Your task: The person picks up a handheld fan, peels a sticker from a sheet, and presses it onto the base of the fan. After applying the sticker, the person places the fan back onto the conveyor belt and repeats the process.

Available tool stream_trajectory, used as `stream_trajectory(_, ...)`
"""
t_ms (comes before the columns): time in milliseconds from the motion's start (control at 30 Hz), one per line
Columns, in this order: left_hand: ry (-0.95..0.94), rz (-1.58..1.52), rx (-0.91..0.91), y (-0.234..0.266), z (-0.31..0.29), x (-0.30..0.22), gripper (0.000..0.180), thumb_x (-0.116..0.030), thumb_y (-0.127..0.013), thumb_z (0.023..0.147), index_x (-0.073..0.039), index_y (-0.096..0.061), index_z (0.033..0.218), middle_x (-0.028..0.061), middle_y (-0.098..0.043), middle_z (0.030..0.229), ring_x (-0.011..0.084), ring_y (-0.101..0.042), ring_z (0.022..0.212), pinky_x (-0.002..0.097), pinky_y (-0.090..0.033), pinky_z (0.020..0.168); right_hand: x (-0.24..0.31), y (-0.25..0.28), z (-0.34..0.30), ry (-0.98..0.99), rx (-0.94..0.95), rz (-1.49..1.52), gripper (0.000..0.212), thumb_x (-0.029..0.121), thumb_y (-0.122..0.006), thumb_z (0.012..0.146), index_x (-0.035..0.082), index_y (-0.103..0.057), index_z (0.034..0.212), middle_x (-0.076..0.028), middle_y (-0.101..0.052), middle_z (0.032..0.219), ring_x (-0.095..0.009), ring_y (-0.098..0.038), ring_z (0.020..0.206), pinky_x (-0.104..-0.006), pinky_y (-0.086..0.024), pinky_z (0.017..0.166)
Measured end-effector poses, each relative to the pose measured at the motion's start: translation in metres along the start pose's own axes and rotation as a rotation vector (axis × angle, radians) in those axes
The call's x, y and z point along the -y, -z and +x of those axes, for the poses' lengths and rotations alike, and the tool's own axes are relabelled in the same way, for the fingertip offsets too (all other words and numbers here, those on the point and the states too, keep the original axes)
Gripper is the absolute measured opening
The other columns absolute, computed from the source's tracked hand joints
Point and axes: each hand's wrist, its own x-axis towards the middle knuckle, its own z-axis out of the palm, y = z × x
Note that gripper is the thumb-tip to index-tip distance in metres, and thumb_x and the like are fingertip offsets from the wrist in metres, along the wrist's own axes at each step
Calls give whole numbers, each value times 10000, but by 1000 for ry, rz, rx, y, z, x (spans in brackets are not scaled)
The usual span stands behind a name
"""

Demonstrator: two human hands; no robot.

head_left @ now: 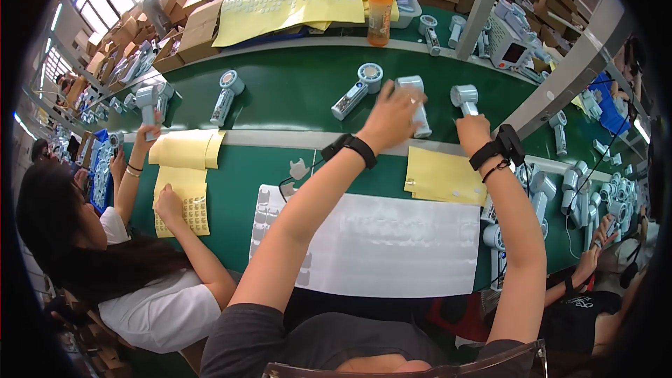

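My left hand [393,117] is blurred, with its fingers stretched out over a pale blue handheld fan [423,123] on the green conveyor belt [294,87]. It covers part of that fan, and whether it touches it I cannot tell. The fingers of my right hand [474,130] are wrapped round the handle of another handheld fan [463,94], whose round head points away from me. Left of my left hand lies a third fan [358,91], tilted, its handle showing inner parts. Below my arms is a large white sticker sheet [392,245], with grey cut-outs along its left edge.
Yellow sheets [441,171] lie between my forearms. An orange drink bottle [379,14] stands on the shelf beyond the belt. At left, a co-worker [154,301] holds a fan over yellow sheets. Several fans [539,192] crowd the right side, beside a metal post [560,77].
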Motion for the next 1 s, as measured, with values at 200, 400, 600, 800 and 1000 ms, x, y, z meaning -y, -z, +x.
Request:
stream_trajectory(200,702,466,211,17,-41,60,565,-178,-720,763,-30,-513,1268,143,-598,1077,298,-574,1050,476,-461,897,11,113,-32,161,-323,477,243,71,-627,811,78,-638,1054,-143,-633,881,-317,-625,861,-441,-493,764)
stream_trajectory(400,592,-13,-219,95,-60,29,375,-92,-724,739,19,-576,1065,136,-599,939,297,-575,891,387,-488,770,81,199,-113,449,-286,1214,268,57,-668,782,42,-623,1046,-160,-609,921,-344,-575,882,-440,-467,785)
stream_trajectory(600,721,-464,-765,200,-119,-44,305,-128,-710,847,0,-529,1055,101,-603,971,188,-576,943,306,-472,851,177,225,-219,562,-200,1450,240,49,-671,783,31,-632,1019,-148,-581,924,-341,-562,868,-424,-464,769)
stream_trajectory(800,780,-600,-922,224,-169,-85,376,-125,-613,939,-2,-424,1240,100,-569,1077,145,-542,987,274,-450,878,202,228,-246,394,-256,1414,251,50,-685,781,41,-627,1025,-109,-554,914,-303,-538,830,-390,-432,725)
stream_trajectory(1000,679,-513,-739,213,-198,-100,431,-281,-502,1015,-9,-392,1331,120,-536,1155,158,-526,1053,286,-427,914,212,228,-248,254,-323,1537,238,41,-694,767,54,-626,995,-104,-550,919,-277,-533,833,-371,-417,709)
